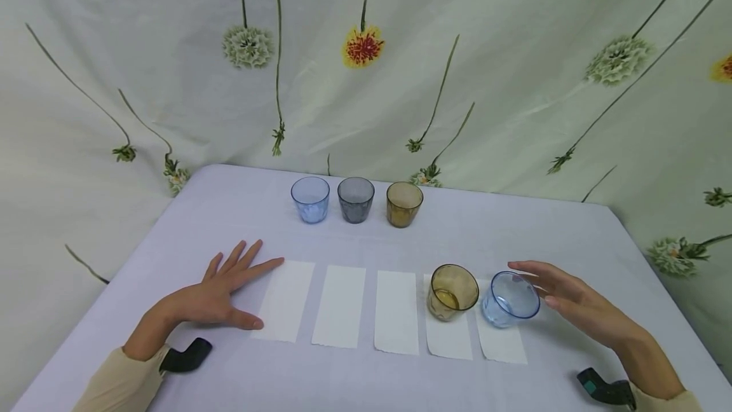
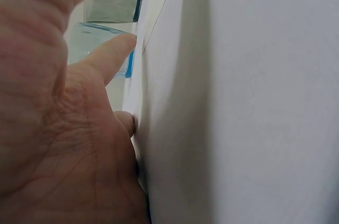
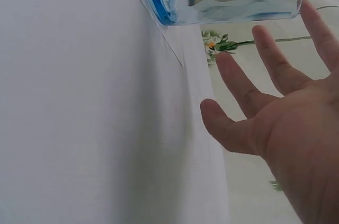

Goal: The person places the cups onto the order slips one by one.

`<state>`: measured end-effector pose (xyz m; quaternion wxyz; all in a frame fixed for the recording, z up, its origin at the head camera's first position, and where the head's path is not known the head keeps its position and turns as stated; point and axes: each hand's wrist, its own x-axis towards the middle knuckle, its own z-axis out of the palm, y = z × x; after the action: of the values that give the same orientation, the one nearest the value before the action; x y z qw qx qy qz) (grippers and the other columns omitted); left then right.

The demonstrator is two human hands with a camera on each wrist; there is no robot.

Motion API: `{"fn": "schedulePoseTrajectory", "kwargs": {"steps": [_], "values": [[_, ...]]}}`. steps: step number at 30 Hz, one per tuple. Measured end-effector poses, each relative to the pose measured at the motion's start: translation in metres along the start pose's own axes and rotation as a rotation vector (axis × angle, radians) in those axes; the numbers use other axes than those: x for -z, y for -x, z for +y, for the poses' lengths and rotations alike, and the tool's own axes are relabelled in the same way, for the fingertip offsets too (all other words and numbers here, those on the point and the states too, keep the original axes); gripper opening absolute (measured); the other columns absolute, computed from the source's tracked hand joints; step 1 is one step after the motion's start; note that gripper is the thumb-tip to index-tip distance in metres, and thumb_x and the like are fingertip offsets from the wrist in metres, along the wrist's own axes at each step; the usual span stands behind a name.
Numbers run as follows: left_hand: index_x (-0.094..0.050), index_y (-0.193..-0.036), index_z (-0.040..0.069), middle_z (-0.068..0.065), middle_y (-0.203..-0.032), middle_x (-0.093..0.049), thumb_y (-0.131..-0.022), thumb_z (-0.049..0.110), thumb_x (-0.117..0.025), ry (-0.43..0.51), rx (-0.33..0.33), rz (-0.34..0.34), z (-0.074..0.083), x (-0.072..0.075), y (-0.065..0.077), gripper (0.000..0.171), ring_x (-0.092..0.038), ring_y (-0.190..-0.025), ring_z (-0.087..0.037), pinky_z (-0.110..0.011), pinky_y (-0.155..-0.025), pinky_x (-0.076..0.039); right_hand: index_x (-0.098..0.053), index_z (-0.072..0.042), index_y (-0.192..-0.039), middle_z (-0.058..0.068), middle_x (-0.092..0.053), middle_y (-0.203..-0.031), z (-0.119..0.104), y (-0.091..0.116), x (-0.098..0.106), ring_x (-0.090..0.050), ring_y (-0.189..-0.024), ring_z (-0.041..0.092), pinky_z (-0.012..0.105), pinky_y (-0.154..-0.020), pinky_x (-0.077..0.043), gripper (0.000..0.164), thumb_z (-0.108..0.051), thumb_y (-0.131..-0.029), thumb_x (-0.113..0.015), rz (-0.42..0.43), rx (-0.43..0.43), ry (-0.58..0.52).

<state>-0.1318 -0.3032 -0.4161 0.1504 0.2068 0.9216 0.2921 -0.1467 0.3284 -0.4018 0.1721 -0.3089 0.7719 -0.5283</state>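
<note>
Head view, taking the middle slip [image 1: 396,313] as the clock's centre and twelve as the far edge of the tablecloth [image 1: 257,377]: the left hand [image 1: 216,297] lies at nine, the right hand [image 1: 577,305] at three. The left one is spread wide and holds nothing, its thumb [image 1: 247,320] and forefinger [image 1: 264,267] reaching to the near and far parts of the left-end slip [image 1: 288,301], perhaps simply resting, perhaps steadying the paper. The right one is also wide, fingers reaching along the far side of the front blue glass [image 1: 510,301]; it does not grip it, and whether a fingertip touches the wall I cannot tell. That posture would suit either guiding or freeing the glass.

The front blue glass stands upright on the fifth slip [image 1: 506,345], at three; the front amber glass [image 1: 452,294] stands on the fourth slip [image 1: 448,342], towards half past two. One glass to one slip suggests the papers mark places. Between eleven and twelve, the far blue glass [image 1: 311,203], far grey glass [image 1: 356,202] and far amber glass [image 1: 403,207] form a neat row, likely kept back so the slips stay reachable.

Right wrist shows what the head camera hides: the palm side, fingers fanned apart, and the thick blue base on the paper. Left wrist gives the underside of the other palm and far glasses beyond it, but little of the slip; only the head view sets out the whole row
</note>
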Motion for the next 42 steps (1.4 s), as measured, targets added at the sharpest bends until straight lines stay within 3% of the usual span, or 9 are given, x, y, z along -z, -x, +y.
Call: {"fn": "schedulePoseTrajectory", "kwargs": {"steps": [9, 12, 21, 26, 29, 32, 37, 42], "values": [[-0.032, -0.157, 0.033, -0.025, -0.167, 0.003, -0.075, 0.053, -0.081, 0.006, 0.003, -0.005, 0.000, 0.000, 0.000, 0.097, 0.018, -0.149, -0.051, -0.072, -0.109, 0.019, -0.030, -0.008, -0.156, 0.010, -0.026, -0.165, 0.005, -0.001, -0.003, -0.028, -0.144, -0.009, 0.016, -0.105, -0.032, 0.055, 0.002, -0.103, -0.038, -0.029, -0.085, 0.003], [-0.032, -0.157, 0.032, -0.025, -0.166, 0.002, -0.077, 0.051, -0.080, 0.022, -0.007, -0.004, -0.001, 0.002, 0.000, 0.095, 0.017, -0.149, -0.052, -0.073, -0.108, 0.018, -0.029, -0.006, -0.156, 0.011, -0.025, -0.165, 0.006, 0.000, -0.004, -0.027, -0.144, -0.008, 0.010, -0.104, -0.029, 0.055, 0.003, -0.103, -0.037, -0.044, -0.073, -0.029], [-0.029, -0.157, 0.035, -0.024, -0.166, -0.011, -0.081, 0.048, -0.079, 0.050, -0.022, 0.010, 0.001, 0.012, 0.001, 0.092, 0.006, -0.149, -0.055, -0.078, -0.107, 0.007, -0.033, -0.006, -0.155, 0.004, -0.029, -0.164, 0.011, 0.003, -0.006, -0.025, -0.144, -0.011, 0.007, -0.107, -0.025, 0.054, 0.004, -0.102, -0.041, -0.052, -0.065, -0.013], [-0.032, -0.156, 0.036, -0.019, -0.164, -0.023, -0.084, 0.048, -0.078, 0.053, -0.029, 0.046, 0.014, 0.022, 0.005, 0.086, -0.011, -0.150, -0.052, -0.079, -0.106, -0.003, -0.034, -0.004, -0.154, 0.002, -0.030, -0.164, 0.010, 0.003, -0.006, -0.025, -0.145, -0.011, 0.005, -0.108, -0.022, 0.054, 0.007, -0.101, -0.042, -0.064, -0.063, -0.037], [-0.033, -0.155, 0.038, -0.007, -0.162, -0.032, -0.084, 0.055, -0.074, 0.006, -0.025, 0.085, 0.023, 0.027, 0.006, 0.083, -0.027, -0.149, -0.039, -0.061, -0.116, -0.020, -0.033, -0.004, -0.154, 0.002, -0.030, -0.164, 0.008, 0.002, -0.007, -0.025, -0.145, -0.010, 0.005, -0.108, -0.021, 0.055, 0.008, -0.101, -0.043, -0.070, -0.067, -0.051], [-0.035, -0.154, 0.039, 0.002, -0.158, -0.040, -0.085, 0.057, -0.072, -0.042, -0.035, 0.135, 0.034, 0.033, 0.007, 0.080, -0.039, -0.145, -0.030, -0.047, -0.111, -0.037, -0.034, -0.005, -0.154, 0.002, -0.031, -0.163, 0.008, 0.001, -0.008, -0.025, -0.145, -0.011, 0.004, -0.107, -0.021, 0.056, 0.007, -0.101, -0.043, -0.070, -0.075, -0.051], [-0.038, -0.153, 0.038, 0.005, -0.155, -0.045, -0.088, 0.053, -0.071, -0.060, -0.086, 0.182, 0.051, 0.043, 0.002, 0.074, -0.047, -0.139, -0.031, -0.054, -0.108, -0.039, -0.036, -0.005, -0.153, 0.003, -0.031, -0.163, 0.008, -0.001, -0.007, -0.025, -0.145, -0.010, 0.004, -0.109, -0.021, 0.054, 0.008, -0.101, -0.044, -0.068, -0.066, -0.050], [-0.043, -0.151, 0.031, 0.004, -0.152, -0.049, -0.090, 0.050, -0.071, -0.051, -0.136, 0.193, 0.068, 0.050, -0.011, 0.070, -0.051, -0.137, -0.029, -0.056, -0.107, -0.041, -0.036, -0.005, -0.153, 0.002, -0.034, -0.161, 0.006, -0.002, -0.007, -0.026, -0.145, -0.009, 0.004, -0.109, -0.021, 0.054, 0.007, -0.100, -0.045, -0.073, -0.061, -0.044]]}}
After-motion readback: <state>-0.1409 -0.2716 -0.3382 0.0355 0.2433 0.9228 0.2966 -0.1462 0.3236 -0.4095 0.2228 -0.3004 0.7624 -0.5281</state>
